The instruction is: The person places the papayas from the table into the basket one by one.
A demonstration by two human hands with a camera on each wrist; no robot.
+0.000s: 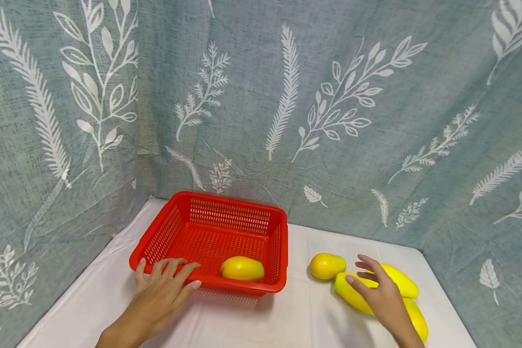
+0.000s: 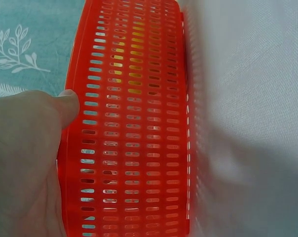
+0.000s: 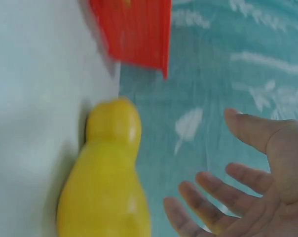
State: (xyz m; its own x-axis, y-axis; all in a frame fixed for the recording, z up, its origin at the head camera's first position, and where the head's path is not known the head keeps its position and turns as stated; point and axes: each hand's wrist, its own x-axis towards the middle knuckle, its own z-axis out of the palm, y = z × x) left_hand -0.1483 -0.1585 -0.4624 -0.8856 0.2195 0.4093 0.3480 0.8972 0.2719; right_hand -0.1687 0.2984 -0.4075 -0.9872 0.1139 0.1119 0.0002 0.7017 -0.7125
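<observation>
In the head view, my left hand (image 1: 158,295) grips the near rim of a red plastic basket (image 1: 232,199), fingers over the edge. Its thumb lies along the outside of the rim in the left wrist view. One yellow mango (image 1: 242,268) with a greenish end lies inside the basket. My right hand (image 1: 384,295) hovers over several yellow fruits on the table, fingers spread and holding nothing. Nearest it are a smaller mango (image 1: 327,266), a longer yellow fruit (image 1: 352,292), and two more, one behind (image 1: 402,281) and one in front (image 1: 416,320), partly hidden by the hand.
A white cloth covers the table (image 1: 282,321). Blue-green curtains (image 1: 252,121) with white leaf prints hang behind and at both sides, close to the table's edges. The basket stands at the left, near the back curtain.
</observation>
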